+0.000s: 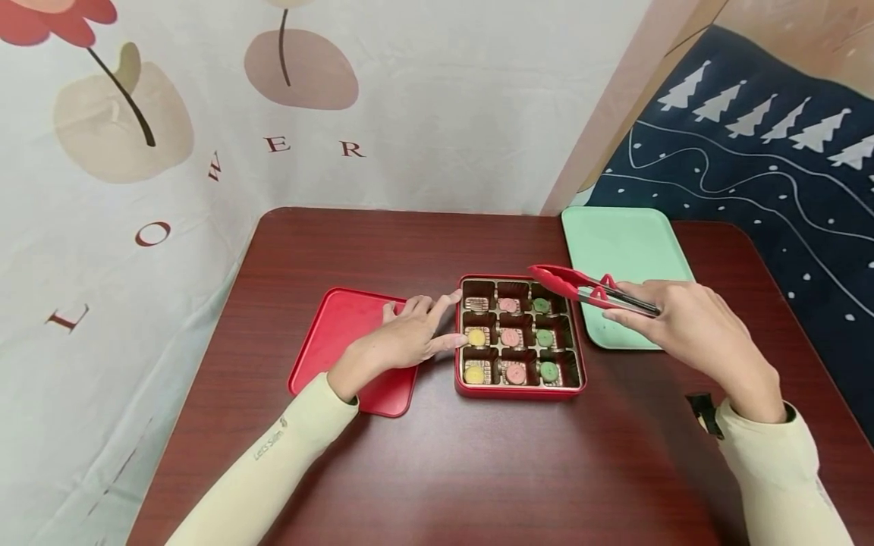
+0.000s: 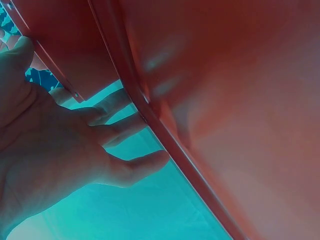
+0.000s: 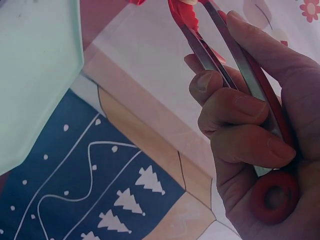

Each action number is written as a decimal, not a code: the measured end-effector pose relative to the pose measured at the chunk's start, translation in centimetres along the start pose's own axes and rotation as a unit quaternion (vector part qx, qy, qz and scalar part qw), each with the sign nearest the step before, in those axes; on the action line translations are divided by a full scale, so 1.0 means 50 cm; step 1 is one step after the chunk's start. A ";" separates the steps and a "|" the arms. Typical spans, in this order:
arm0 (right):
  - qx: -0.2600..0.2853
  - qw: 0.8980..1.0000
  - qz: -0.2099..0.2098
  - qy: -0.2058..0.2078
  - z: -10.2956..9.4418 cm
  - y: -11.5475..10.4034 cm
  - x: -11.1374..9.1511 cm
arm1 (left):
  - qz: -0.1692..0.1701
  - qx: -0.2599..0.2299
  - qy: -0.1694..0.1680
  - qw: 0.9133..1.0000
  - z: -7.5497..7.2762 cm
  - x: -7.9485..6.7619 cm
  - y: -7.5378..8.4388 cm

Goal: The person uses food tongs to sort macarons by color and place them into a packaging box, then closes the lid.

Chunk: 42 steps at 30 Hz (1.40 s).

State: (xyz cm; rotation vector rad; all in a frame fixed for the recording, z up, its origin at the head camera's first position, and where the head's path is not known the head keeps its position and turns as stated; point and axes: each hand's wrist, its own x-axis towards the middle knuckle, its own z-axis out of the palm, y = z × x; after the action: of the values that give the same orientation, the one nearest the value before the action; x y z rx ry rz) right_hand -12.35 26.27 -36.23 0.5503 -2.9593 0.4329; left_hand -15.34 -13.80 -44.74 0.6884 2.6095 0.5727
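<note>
A red square box (image 1: 520,392) stands mid-table, its dark tray divided into compartments. Small round yellow pieces (image 1: 476,337), pink pieces (image 1: 515,373) and green pieces (image 1: 549,371) sit in it; the back left compartment shows just a gold patterned base. My left hand (image 1: 403,337) has its fingers spread, thumb and index touching the box's left side, other fingers over the red lid (image 1: 341,334). With my right hand (image 1: 703,326) I grip red-tipped metal tongs (image 1: 580,288), their tips above the box's back right corner. A small pale thing (image 3: 189,1) shows between the tips, mostly cut off.
A mint green tray (image 1: 631,243) lies at the back right, partly under my right hand. Behind the brown table (image 1: 546,470) hang a white printed cloth (image 1: 444,98) and a dark blue cloth with white trees (image 1: 744,159).
</note>
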 end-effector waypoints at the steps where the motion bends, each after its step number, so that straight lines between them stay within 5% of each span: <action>1: 0.003 1.000 0.002 -0.002 0.001 -0.004 0.001 | 0.000 0.000 0.001 1.000 0.000 0.000 0.000; 42: 0.021 0.998 -0.043 -0.036 0.038 -0.102 0.040 | 0.004 0.004 0.005 1.000 0.003 0.001 -0.001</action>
State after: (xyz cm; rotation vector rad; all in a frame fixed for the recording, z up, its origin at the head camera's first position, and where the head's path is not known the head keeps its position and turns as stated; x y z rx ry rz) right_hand -12.43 20.44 -36.44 0.7108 -2.9870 0.4787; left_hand -15.34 -13.78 -44.92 0.7009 2.6216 0.5701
